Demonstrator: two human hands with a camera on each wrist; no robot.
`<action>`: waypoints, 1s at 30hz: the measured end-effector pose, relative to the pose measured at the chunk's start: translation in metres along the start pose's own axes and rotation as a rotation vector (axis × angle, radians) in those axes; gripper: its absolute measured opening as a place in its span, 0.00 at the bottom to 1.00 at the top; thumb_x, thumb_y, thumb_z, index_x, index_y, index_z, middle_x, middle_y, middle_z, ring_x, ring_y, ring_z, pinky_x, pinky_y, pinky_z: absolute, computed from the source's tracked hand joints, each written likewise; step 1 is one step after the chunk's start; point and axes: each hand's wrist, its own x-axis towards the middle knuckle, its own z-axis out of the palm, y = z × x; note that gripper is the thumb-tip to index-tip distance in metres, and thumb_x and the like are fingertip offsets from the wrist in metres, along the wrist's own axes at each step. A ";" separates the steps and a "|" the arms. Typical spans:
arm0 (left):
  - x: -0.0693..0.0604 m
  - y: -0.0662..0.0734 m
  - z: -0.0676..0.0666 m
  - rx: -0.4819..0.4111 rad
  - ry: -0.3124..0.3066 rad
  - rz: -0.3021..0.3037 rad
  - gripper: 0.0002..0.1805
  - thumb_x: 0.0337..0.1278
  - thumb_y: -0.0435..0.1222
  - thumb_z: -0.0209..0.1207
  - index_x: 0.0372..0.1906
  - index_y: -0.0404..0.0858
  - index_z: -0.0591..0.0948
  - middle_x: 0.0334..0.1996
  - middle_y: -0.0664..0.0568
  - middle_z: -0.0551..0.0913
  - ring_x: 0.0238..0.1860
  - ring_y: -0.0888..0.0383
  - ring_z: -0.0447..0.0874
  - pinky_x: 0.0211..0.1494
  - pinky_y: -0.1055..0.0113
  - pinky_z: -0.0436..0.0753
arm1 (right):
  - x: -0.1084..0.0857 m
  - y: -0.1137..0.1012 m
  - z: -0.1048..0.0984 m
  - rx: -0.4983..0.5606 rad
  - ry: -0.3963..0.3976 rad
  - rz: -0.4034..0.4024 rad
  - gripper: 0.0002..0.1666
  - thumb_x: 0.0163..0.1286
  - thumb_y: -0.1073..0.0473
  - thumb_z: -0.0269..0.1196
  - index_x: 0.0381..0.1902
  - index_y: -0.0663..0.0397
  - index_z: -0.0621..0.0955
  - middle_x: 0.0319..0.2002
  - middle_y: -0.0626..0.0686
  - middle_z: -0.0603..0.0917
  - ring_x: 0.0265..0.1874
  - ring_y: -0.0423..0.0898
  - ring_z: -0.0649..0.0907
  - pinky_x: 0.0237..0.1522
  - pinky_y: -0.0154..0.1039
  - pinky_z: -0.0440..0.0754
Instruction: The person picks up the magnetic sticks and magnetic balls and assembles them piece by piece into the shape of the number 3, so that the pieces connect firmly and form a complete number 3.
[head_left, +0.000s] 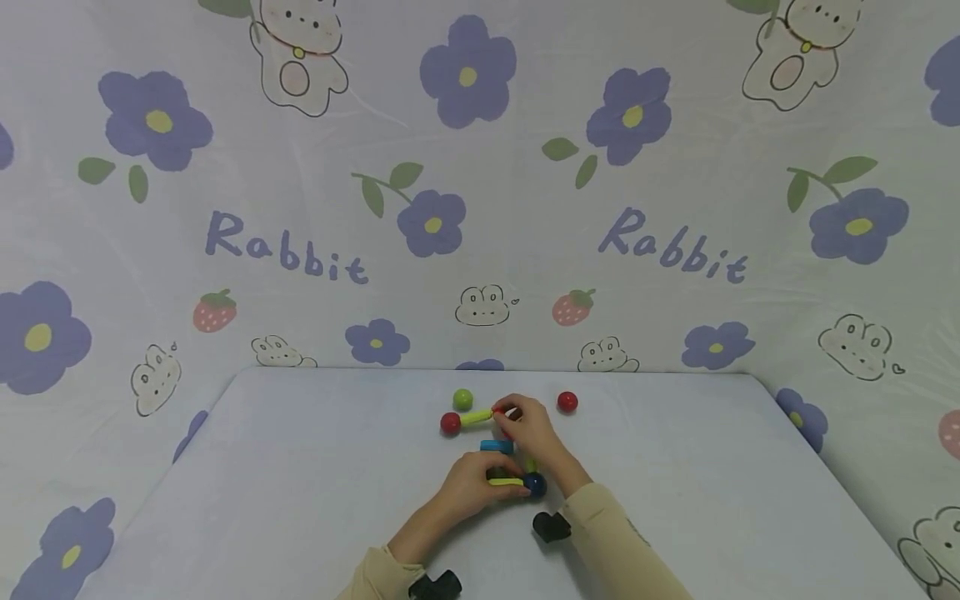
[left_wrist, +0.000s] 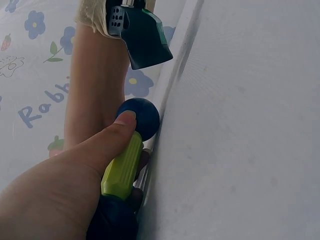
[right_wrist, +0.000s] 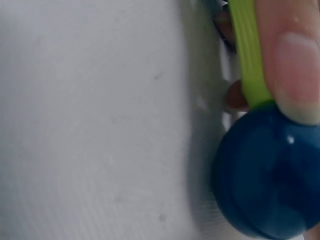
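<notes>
A: State the condition of the left hand.

B: The left hand (head_left: 471,485) is curled, gripping a ribbed, yellow-green plastic-looking rod (left_wrist: 121,167). Its thumb rests on the glossy dark blue ball (head_left: 535,485) at the rod's end. A second dark blue ball (left_wrist: 112,217) sits at the opposite end, partly covered by the hand.

A: And the right hand?

B: The right hand (head_left: 532,429) pinches a small red piece (head_left: 498,412) between thumb and fingers; the fingers hide most of it, so its shape cannot be told. A smooth yellow-green rod (head_left: 476,417) extends from the pinch to a glossy red ball (head_left: 450,424), which is attached at the far end.

A: What lies between the hands?

B: A short, light blue bar (head_left: 497,447), just beyond the left fingers. Another yellow-green rod (head_left: 532,465) runs from the dark blue ball toward the right hand.

A: Identify the surrounding items.

B: A glossy green ball (head_left: 462,400) lies just behind the attached red ball. A separate red ball (head_left: 567,402) rests right of the right hand. All are on the white-covered bench (head_left: 300,483). Beige sleeves (head_left: 618,542) cover both forearms. Behind hangs a white fabric backdrop (head_left: 525,250) printed with purple flowers.
</notes>
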 end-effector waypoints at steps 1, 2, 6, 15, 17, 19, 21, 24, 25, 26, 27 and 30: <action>0.000 0.000 0.000 0.000 -0.002 -0.004 0.14 0.50 0.53 0.69 0.39 0.52 0.87 0.35 0.64 0.88 0.37 0.73 0.80 0.43 0.75 0.78 | 0.000 0.001 -0.001 0.010 0.003 0.004 0.09 0.69 0.60 0.62 0.46 0.55 0.82 0.44 0.54 0.84 0.37 0.44 0.80 0.37 0.34 0.81; 0.000 0.000 0.000 0.000 -0.004 -0.007 0.14 0.50 0.53 0.69 0.39 0.52 0.87 0.35 0.65 0.88 0.37 0.73 0.80 0.43 0.75 0.78 | 0.000 0.001 -0.001 0.024 0.008 0.015 0.09 0.69 0.60 0.61 0.46 0.54 0.82 0.44 0.54 0.83 0.36 0.44 0.80 0.35 0.34 0.81; 0.000 0.000 0.000 0.002 -0.005 -0.011 0.14 0.50 0.53 0.69 0.39 0.52 0.87 0.35 0.64 0.88 0.36 0.73 0.79 0.42 0.75 0.78 | 0.001 0.002 -0.003 0.053 0.034 0.014 0.08 0.69 0.62 0.61 0.44 0.55 0.82 0.44 0.55 0.83 0.35 0.45 0.80 0.33 0.34 0.80; 0.000 0.000 0.000 0.004 0.000 -0.006 0.14 0.49 0.52 0.70 0.40 0.52 0.87 0.36 0.65 0.89 0.36 0.74 0.79 0.41 0.76 0.77 | 0.001 0.005 -0.006 0.161 0.074 0.065 0.15 0.70 0.60 0.61 0.53 0.56 0.81 0.46 0.57 0.84 0.32 0.46 0.80 0.26 0.34 0.78; 0.001 0.000 0.000 0.005 -0.003 -0.014 0.14 0.49 0.52 0.70 0.40 0.53 0.87 0.36 0.65 0.89 0.35 0.74 0.79 0.40 0.76 0.77 | 0.001 0.006 -0.007 0.173 0.093 0.075 0.16 0.70 0.59 0.61 0.54 0.57 0.81 0.45 0.57 0.85 0.32 0.46 0.80 0.27 0.33 0.78; 0.000 0.000 0.000 0.003 -0.006 -0.020 0.14 0.49 0.52 0.70 0.40 0.53 0.87 0.36 0.65 0.89 0.36 0.74 0.79 0.40 0.76 0.77 | 0.001 0.007 -0.008 0.183 0.116 0.085 0.17 0.70 0.59 0.62 0.55 0.58 0.81 0.45 0.57 0.86 0.34 0.45 0.81 0.30 0.31 0.78; 0.000 0.000 0.000 0.000 -0.008 -0.027 0.14 0.49 0.52 0.69 0.40 0.53 0.87 0.36 0.66 0.89 0.36 0.74 0.79 0.41 0.76 0.77 | 0.001 0.007 -0.010 0.195 0.143 0.097 0.18 0.69 0.59 0.62 0.55 0.59 0.81 0.45 0.57 0.86 0.38 0.45 0.81 0.34 0.30 0.78; 0.000 0.001 0.000 -0.002 -0.011 -0.035 0.14 0.49 0.53 0.69 0.40 0.53 0.87 0.36 0.66 0.88 0.36 0.73 0.79 0.41 0.75 0.77 | 0.000 0.008 -0.013 0.211 0.164 0.114 0.20 0.69 0.59 0.62 0.57 0.58 0.80 0.48 0.57 0.86 0.42 0.46 0.82 0.38 0.28 0.77; 0.000 0.001 0.000 -0.003 -0.012 -0.037 0.14 0.49 0.53 0.69 0.40 0.53 0.87 0.36 0.66 0.88 0.36 0.73 0.79 0.41 0.75 0.77 | 0.000 0.009 -0.014 0.219 0.166 0.119 0.20 0.70 0.59 0.62 0.58 0.58 0.80 0.48 0.58 0.85 0.43 0.46 0.82 0.38 0.29 0.77; 0.000 0.001 0.000 -0.003 -0.011 -0.038 0.14 0.49 0.53 0.69 0.40 0.53 0.87 0.35 0.66 0.88 0.35 0.73 0.79 0.41 0.75 0.77 | 0.000 0.009 -0.014 0.223 0.170 0.124 0.21 0.70 0.60 0.62 0.59 0.58 0.79 0.49 0.58 0.85 0.45 0.47 0.82 0.39 0.28 0.77; 0.000 0.001 0.000 -0.002 -0.012 -0.037 0.14 0.49 0.53 0.69 0.41 0.53 0.87 0.35 0.66 0.88 0.35 0.73 0.78 0.41 0.75 0.77 | 0.000 0.010 -0.015 0.239 0.172 0.129 0.21 0.70 0.60 0.61 0.60 0.57 0.78 0.50 0.59 0.85 0.46 0.48 0.82 0.40 0.29 0.79; 0.000 0.001 0.000 -0.002 -0.011 -0.037 0.15 0.50 0.53 0.69 0.41 0.53 0.87 0.35 0.65 0.88 0.34 0.73 0.78 0.40 0.75 0.76 | 0.002 0.013 -0.015 0.297 0.198 0.147 0.23 0.69 0.61 0.63 0.61 0.58 0.77 0.52 0.60 0.83 0.48 0.49 0.83 0.44 0.33 0.83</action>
